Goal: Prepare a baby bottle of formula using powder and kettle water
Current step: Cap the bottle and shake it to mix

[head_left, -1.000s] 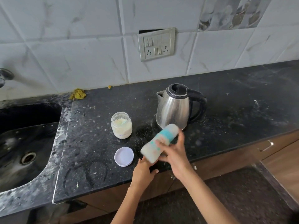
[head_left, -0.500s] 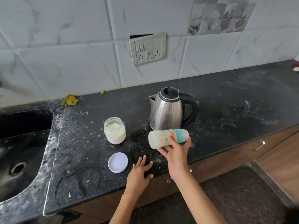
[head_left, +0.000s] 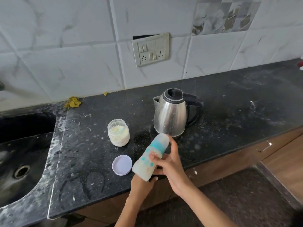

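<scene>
Soft, even daylight fills the view without hard shadows, the steel kettle [head_left: 171, 115] carries pale vertical reflections, the bottle [head_left: 151, 157] is smeared by motion blur, and the wide lens bends the tile lines and the surface [head_left: 246, 108] edge near the borders.

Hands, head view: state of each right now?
Left hand: mostly hidden under the bottle's base, state cannot be told.
Right hand: holding the tilted, translucent teal-banded baby bottle.
</scene>
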`<action>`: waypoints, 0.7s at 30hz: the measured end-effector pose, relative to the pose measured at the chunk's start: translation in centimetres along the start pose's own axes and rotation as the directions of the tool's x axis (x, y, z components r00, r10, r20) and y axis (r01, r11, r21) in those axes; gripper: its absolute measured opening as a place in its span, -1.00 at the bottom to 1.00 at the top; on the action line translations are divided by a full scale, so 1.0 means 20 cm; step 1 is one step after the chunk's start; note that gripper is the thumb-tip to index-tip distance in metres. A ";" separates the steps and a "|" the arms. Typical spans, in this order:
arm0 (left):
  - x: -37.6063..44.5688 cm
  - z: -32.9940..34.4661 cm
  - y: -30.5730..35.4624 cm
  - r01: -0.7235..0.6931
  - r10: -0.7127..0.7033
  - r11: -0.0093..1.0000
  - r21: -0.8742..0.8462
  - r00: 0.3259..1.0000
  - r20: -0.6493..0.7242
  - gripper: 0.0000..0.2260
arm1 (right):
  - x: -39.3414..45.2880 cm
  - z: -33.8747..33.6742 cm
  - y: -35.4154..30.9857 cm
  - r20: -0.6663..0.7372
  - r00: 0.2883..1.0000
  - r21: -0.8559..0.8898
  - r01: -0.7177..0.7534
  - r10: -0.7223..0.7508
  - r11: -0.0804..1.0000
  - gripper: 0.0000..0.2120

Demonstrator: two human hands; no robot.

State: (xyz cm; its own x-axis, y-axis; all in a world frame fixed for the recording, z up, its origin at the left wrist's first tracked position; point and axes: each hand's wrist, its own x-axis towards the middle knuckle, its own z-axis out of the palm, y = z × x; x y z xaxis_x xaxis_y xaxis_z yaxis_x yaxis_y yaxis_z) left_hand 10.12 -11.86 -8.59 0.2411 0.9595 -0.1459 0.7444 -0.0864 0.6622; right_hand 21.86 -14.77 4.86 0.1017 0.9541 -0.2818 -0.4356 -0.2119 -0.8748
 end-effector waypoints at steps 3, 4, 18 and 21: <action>0.04 -0.03 0.01 -0.147 0.137 0.984 0.105 0.986 0.096 -0.52 | 0.10 -0.06 -0.07 -0.285 0.958 0.254 0.107 -0.032 0.961 -0.28; 0.04 -0.04 0.01 -0.162 0.148 0.980 0.114 0.981 0.126 -0.53 | 0.12 -0.07 -0.08 -0.330 0.944 0.298 0.125 -0.021 0.946 -0.31; 0.00 0.01 -0.03 -0.042 0.042 0.999 0.034 0.999 0.002 -0.52 | 0.01 0.01 0.00 0.023 0.997 0.030 -0.077 0.077 0.997 -0.35; 0.02 -0.01 -0.02 -0.140 0.135 0.986 0.095 0.989 0.053 -0.54 | 0.05 -0.02 -0.06 -0.118 0.992 0.156 0.057 -0.038 0.986 -0.38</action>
State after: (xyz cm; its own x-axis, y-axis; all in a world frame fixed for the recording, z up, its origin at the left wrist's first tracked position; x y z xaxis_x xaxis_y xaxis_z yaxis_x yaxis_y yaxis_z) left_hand 9.87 -11.46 -8.76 0.3721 0.9234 -0.0938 0.7590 -0.2446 0.6034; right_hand 22.91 -13.62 5.46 0.2227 0.9300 -0.2924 -0.5633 -0.1221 -0.8172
